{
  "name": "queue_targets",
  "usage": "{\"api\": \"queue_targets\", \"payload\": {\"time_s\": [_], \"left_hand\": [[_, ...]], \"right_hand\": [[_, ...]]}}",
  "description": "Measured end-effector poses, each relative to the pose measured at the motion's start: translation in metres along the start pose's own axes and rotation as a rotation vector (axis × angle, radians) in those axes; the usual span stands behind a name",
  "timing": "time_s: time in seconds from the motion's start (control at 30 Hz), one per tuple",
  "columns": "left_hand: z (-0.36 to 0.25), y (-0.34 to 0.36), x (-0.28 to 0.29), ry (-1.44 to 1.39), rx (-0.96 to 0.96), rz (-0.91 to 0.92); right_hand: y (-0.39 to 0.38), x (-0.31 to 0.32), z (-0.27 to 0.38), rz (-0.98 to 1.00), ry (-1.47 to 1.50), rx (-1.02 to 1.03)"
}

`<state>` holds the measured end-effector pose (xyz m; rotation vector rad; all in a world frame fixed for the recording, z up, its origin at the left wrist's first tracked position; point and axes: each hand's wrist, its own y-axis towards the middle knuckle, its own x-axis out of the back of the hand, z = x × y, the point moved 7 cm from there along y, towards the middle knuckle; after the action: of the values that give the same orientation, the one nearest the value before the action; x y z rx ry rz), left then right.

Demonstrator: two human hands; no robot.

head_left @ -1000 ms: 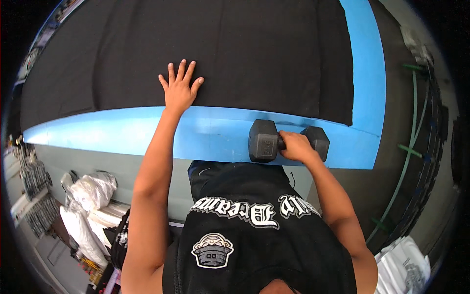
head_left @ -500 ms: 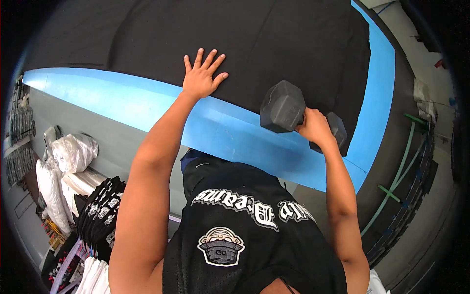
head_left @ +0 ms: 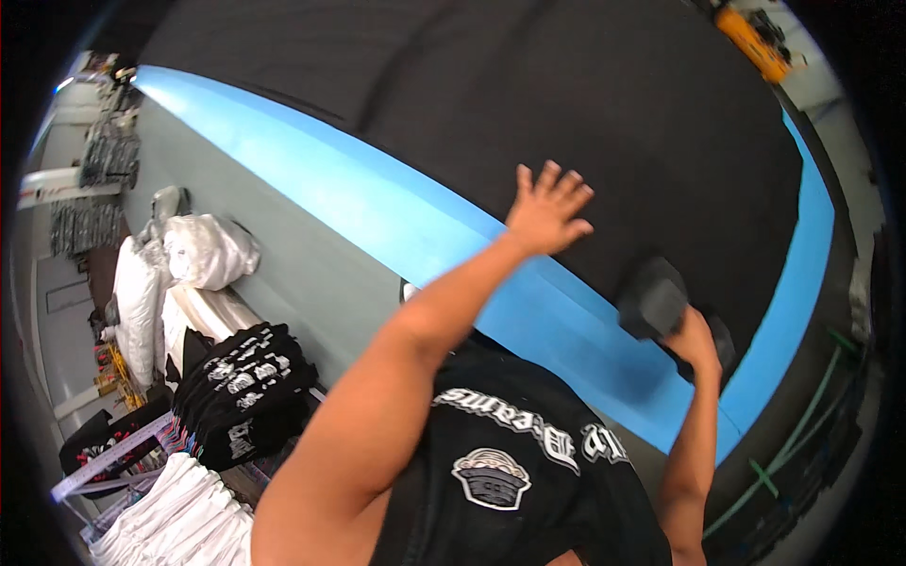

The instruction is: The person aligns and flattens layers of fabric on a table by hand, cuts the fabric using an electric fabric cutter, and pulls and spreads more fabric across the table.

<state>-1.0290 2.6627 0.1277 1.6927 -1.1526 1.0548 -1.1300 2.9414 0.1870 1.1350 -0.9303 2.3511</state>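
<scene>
A large black cloth is spread over a blue-topped table, leaving a blue strip bare along the near and right edges. With fingers spread, my left hand is over the cloth near its front edge; whether the palm presses on it I cannot tell. My right hand is closed round the handle of a dark hex dumbbell. The dumbbell is at the cloth's near right corner, one head on each side of my fist. Blur hides whether it rests on the cloth.
To the left, black printed shirts and white garments hang on a rack. Beyond them, wrapped white bundles lie on the grey floor. Green metal bars stand at the right, and a yellow object is at the far right.
My view has turned, so the table, both hands and the dumbbell appear farther right and lower. My left hand stays spread and my right hand keeps its hold on the dumbbell.
</scene>
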Motion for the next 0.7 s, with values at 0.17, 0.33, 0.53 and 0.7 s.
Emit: {"api": "queue_targets", "payload": {"time_s": [0.17,0.33,0.53,0.7], "left_hand": [[0.049,-0.028,0.075,-0.569,-0.014,-0.280],[0.301,-0.078,0.157,-0.410,0.286,-0.574],[0.441,-0.069,0.190,0.110,0.130,-0.171],[0.439,-0.058,0.186,0.007,0.128,-0.158]], "right_hand": [[-0.056,0.050,0.009,-0.366,-0.190,-0.211],[-0.037,0.000,0.142,-0.517,0.416,-0.274],[0.106,-0.097,0.272,-0.423,0.190,-0.071],[0.158,-0.106,0.295,-0.595,0.074,-0.145]]}}
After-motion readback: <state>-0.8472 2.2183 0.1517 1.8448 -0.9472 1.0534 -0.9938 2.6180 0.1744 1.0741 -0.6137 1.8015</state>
